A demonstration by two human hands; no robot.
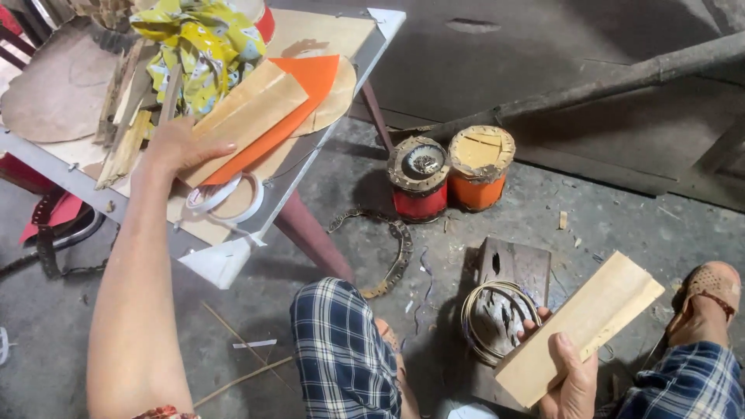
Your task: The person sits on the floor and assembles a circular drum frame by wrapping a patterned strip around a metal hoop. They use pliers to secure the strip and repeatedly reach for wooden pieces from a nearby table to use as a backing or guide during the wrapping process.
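My left hand (177,149) reaches up to the low table (225,260) and grips the edge of a tan paper sheet (248,112) that lies over an orange sheet (299,97). A roll of white tape (225,198) lies just below that hand. My right hand (570,372) holds a pale rectangular wooden board (582,326) by its lower end, above a coil of thin bamboo strips (497,318) on a dark wooden block (516,268).
Two round tins, one red (419,178) and one orange (479,167), stand on the concrete floor. A chain (392,252) curves beside them. Yellow printed wrapping (198,46) and wooden sticks (124,147) pile on the table. My knees in plaid cloth (341,349) sit below.
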